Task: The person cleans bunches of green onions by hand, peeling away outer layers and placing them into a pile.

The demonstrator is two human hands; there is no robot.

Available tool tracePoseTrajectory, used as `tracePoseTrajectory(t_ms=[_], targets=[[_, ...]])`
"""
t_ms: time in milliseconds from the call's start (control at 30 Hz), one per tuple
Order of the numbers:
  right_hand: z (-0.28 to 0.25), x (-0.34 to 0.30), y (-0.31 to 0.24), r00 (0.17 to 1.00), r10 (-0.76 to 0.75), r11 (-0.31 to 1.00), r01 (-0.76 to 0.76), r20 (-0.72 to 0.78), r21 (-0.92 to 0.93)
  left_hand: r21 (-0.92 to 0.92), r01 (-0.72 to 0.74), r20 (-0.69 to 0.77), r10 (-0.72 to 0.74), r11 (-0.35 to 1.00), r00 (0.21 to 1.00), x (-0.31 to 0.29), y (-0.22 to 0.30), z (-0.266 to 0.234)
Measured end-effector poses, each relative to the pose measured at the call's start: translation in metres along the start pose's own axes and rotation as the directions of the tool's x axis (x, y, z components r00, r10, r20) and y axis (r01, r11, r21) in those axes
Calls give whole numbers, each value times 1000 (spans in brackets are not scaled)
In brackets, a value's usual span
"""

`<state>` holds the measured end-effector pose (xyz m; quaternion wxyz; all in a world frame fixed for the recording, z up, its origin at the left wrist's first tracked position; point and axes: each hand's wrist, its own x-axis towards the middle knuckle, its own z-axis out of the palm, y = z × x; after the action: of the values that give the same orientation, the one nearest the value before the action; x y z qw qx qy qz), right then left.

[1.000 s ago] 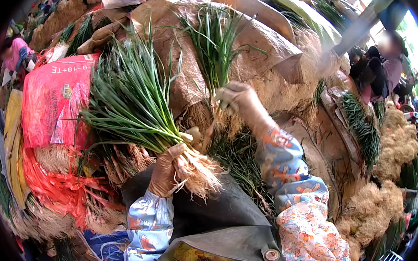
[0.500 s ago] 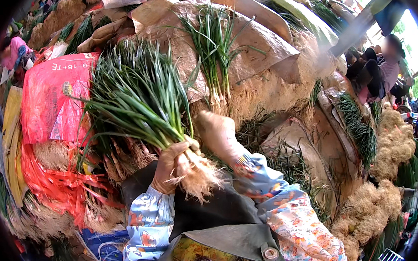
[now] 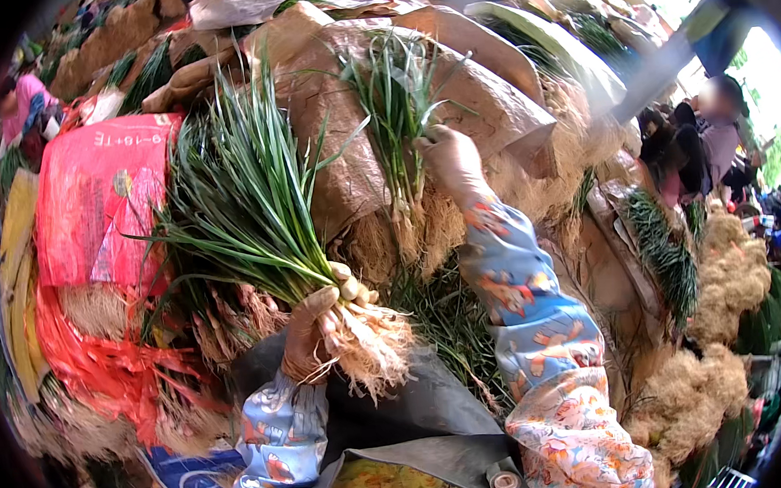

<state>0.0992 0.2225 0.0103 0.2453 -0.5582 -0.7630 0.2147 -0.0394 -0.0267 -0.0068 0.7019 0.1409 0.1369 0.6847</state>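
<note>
My left hand (image 3: 310, 328) is closed round the base of a large bunch of green bulb plants (image 3: 268, 199). Their long leaves fan up and to the left; pale bulbs and stringy roots (image 3: 371, 342) stick out to the right of my fingers. Farther off, a smaller bunch of the same plants (image 3: 389, 106) lies on brown sheeting, roots toward me. My right hand (image 3: 453, 158) is at the right side of its leaves, with fingers bent in around some of them. The fingertips are partly hidden.
A red woven sack (image 3: 104, 211) with torn red plastic is on the left. Brown sheeting (image 3: 321, 66) covers heaped plants ahead. Loose green leaves (image 3: 443, 322) lie below my right hand, and root clumps (image 3: 687, 395) line the right. Another person (image 3: 721, 126) is at far right.
My right hand has moved away from the held bunch, up and to the right, to the smaller bunch. The left hand's bunch has tilted more upright, its bulbs now showing above the fingers.
</note>
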Motion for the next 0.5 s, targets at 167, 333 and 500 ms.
tracePoseTrajectory(t_ms=[167,333,500], targets=[[-1,-90,-25,848,22,575,-444,529,688,126,209,-221,-178,970,959,-2,3,-7],[29,-112,-30,928,95,704,-319,361,635,111,366,-435,-286,924,854,4,-13,14],[46,-118,-43,960,-269,947,278,77,-160,188,300,-385,-211,935,899,-4,-7,-5]])
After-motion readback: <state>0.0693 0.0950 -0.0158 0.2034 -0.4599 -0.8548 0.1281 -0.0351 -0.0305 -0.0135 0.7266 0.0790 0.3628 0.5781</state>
